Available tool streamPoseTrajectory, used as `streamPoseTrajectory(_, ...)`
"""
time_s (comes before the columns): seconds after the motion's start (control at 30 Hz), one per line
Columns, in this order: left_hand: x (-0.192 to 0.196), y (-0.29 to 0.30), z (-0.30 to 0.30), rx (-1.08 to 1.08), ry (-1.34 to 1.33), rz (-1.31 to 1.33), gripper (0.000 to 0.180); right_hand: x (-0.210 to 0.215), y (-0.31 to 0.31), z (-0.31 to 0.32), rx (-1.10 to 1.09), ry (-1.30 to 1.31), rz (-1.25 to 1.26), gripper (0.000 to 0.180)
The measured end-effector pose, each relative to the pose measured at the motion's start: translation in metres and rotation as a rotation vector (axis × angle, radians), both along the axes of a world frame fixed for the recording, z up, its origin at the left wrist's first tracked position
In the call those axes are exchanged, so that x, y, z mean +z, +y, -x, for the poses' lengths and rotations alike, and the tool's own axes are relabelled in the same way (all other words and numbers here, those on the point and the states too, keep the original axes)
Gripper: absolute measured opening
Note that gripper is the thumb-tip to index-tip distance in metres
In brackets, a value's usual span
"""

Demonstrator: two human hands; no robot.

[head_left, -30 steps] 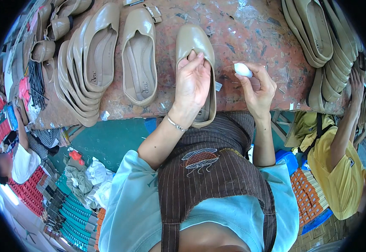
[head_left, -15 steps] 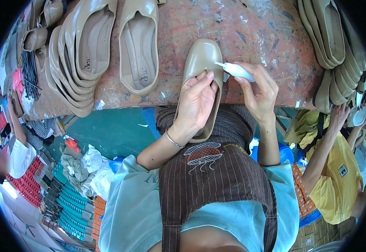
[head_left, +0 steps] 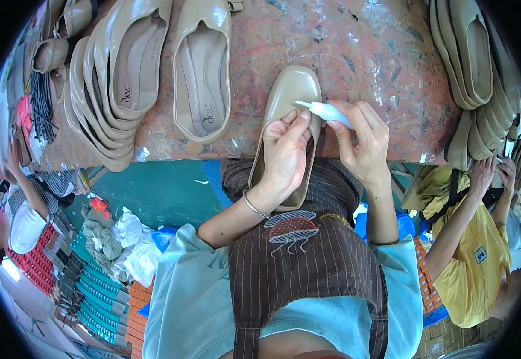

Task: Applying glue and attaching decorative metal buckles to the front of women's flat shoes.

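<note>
A shiny beige slip-on shoe lies toe-away over the table's front edge, its heel end resting near my lap. My left hand is closed on it at the opening, with thumb and fingertips pinching the edge of the upper. In my right hand is a small white squeeze bottle with a thin nozzle, gripped between thumb and fingers. The nozzle tip points left and sits at the upper, just above my left fingertips; whether it touches the shoe, I cannot tell.
On the worn reddish table, a single beige shoe lies left of my hands. Nested shoes form a row farther left, and another row stands at the right. A person in yellow works at right, another person at left.
The bottle's nozzle has moved left and slightly down onto the upper near my left fingertips. The whole view has shifted a little, so the shoe appears lower.
</note>
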State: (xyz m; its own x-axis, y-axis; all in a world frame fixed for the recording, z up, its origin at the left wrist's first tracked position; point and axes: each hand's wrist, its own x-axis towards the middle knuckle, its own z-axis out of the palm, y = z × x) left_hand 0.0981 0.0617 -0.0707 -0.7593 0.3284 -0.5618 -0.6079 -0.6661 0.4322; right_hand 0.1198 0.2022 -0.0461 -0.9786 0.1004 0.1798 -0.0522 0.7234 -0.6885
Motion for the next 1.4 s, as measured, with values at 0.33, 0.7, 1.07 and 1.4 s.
streamPoseTrajectory(0.33,0.001,0.002,0.0,-0.006,-0.018,0.001,0.012,0.003,-0.002,0.006,0.024,0.012,-0.058,0.02)
streamPoseTrajectory(0.7,0.002,0.0,0.002,-0.019,-0.079,0.008,0.007,0.008,-0.001,0.005,0.036,-0.017,-0.095,0.02)
streamPoseTrajectory(1.07,-0.002,-0.003,0.0,0.022,-0.071,-0.036,0.011,-0.003,0.021,0.005,-0.301,-0.052,0.479,0.021)
streamPoseTrajectory(1.4,0.004,-0.003,0.004,0.019,-0.159,-0.083,0.006,-0.047,0.048,0.086,-0.387,0.166,0.15,0.024)
